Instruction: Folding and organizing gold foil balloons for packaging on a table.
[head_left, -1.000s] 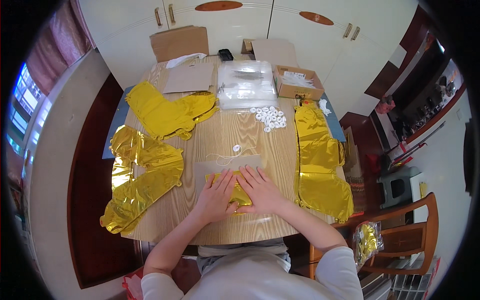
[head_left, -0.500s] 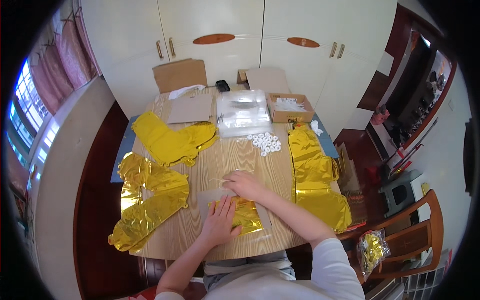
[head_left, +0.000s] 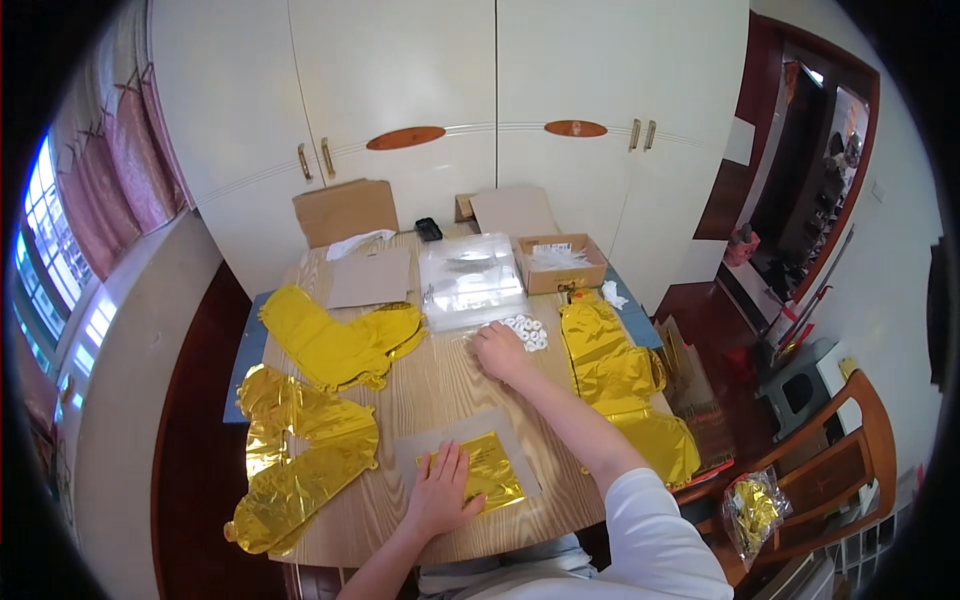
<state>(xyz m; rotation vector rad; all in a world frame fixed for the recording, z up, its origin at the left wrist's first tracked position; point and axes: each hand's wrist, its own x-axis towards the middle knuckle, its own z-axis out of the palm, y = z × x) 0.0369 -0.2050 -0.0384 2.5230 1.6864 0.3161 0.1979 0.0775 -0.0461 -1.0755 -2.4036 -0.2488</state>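
Observation:
My left hand (head_left: 440, 492) lies flat with fingers stretched over a folded gold foil balloon (head_left: 495, 470). Under the foil is a grey-brown cardboard sheet (head_left: 412, 447) near the table's front edge. Farther out, my right hand (head_left: 500, 352) is at the left side of a pile of small white rings (head_left: 530, 333). Its fingers curl down toward the tabletop, and whatever they hold is hidden beneath the hand. Just beyond it lies a stack of clear plastic bags (head_left: 470, 290).
Flat gold foil balloons lie at the left, an upper pile (head_left: 335, 340) and a lower one (head_left: 305, 460), with another pile (head_left: 610, 360) at the right. A cardboard box (head_left: 565, 275) of white strips, a cardboard sheet (head_left: 370, 278) and a black object (head_left: 428, 229) stand farther back. A wooden chair (head_left: 850, 470) is at right.
My right hand has moved away from the cardboard's far edge to the white rings. My left hand stays on the gold foil. The view has tilted upward.

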